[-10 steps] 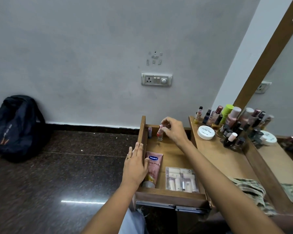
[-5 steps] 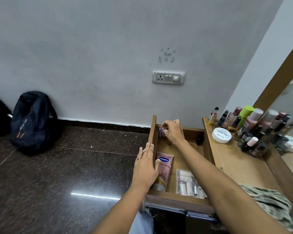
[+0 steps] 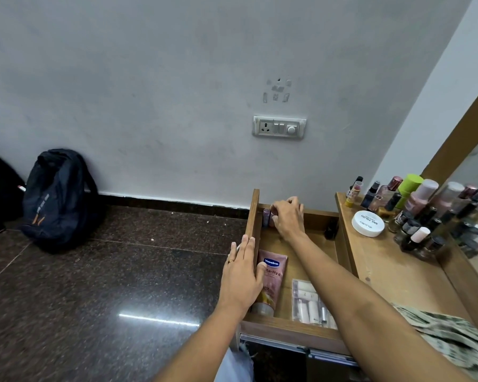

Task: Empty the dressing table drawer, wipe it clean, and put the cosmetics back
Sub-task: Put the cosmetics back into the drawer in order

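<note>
Lowered into the drawer (image 3: 309, 330) corner, right hand (image 3: 287, 217) grips small bottles (image 3: 268, 217); left hand (image 3: 243, 274) flat beside Vaseline tube (image 3: 271, 277).

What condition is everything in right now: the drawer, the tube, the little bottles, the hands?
Drawer: pulled open.
Vaseline tube: lying flat, cap toward the person.
Clear pouch: lying flat in the drawer.
Small bottles: upright in the far-left corner.
Right hand: on those bottles.
Left hand: resting on the drawer's side.

Drawer (image 3: 253, 216) holds tube (image 3: 271, 279), clear pouch (image 3: 309, 304), perhaps bottles (image 3: 268, 217).
</note>
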Motion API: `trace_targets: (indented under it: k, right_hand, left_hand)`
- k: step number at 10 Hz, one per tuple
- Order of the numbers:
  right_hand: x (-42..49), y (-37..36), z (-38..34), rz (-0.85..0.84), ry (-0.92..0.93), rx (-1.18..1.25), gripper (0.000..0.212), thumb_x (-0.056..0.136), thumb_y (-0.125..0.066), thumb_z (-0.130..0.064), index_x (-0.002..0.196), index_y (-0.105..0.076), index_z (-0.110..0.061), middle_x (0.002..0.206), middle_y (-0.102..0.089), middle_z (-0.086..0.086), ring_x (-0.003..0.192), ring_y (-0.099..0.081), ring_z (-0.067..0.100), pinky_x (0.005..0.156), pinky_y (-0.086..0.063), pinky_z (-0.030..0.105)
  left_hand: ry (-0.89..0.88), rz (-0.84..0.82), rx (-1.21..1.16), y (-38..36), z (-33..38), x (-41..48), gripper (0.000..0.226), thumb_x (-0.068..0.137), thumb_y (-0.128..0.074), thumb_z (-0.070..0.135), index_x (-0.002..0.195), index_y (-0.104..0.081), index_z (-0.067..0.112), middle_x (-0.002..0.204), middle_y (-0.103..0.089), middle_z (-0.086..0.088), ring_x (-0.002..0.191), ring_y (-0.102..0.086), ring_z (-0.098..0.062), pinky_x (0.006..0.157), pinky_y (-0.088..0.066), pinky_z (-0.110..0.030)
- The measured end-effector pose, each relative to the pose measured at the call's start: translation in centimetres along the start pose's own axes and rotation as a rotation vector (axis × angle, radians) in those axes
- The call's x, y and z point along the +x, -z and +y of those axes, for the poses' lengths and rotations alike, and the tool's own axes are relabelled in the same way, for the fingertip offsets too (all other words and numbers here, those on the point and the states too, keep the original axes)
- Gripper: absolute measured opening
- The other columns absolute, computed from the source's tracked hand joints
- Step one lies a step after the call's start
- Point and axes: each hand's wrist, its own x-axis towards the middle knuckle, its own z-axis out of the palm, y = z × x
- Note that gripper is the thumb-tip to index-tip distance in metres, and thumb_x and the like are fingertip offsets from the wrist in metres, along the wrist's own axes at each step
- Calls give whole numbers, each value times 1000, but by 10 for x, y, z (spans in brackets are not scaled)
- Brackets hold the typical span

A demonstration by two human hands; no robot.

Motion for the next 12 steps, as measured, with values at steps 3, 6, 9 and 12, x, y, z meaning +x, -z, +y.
trace_targets:
  k: [3, 6, 9, 12]
  right_hand:
    - [0, 0, -4, 18, 27, -9, 10, 90, -64, -16, 99, -67, -14, 111, -57, 9, 111, -42, 23, 94, -40, 35]
    - [-2, 3, -5, 22, 21, -27, 11, 89, -63, -20, 98, -67, -15, 107, -58, 8, 111, -40, 22, 92, -31, 34]
    - [-6, -3, -4, -12, 46, 26, 8, 84, -68, -18, 91, -65, -19, 108, -52, 5, 113, -39, 22, 89, -25, 31]
    - [-9, -10, -4, 1, 14, 15, 11, 82, -70, -21, 90, -63, -23, 109, -50, 2, 113, -38, 23, 75, -7, 22]
  left_hand:
    - [16, -15, 4, 1, 1, 1, 61, 101, -37, 42, 154, -13, 25, 161, -7, 9, 149, 0, -18, 119, -14, -35]
    - [3, -5, 7, 0, 0, 0, 61, 101, -36, 41, 154, -13, 24, 161, -8, 8, 149, 0, -18, 119, -13, -34]
    - [8, -5, 6, -1, 0, 0, 61, 101, -36, 41, 154, -13, 25, 161, -7, 9, 149, 0, -17, 118, -13, -33]
    - [4, 0, 9, -1, 0, 1, 61, 101, -36, 42, 154, -14, 25, 161, -7, 8, 149, 0, -17, 118, -11, -32]
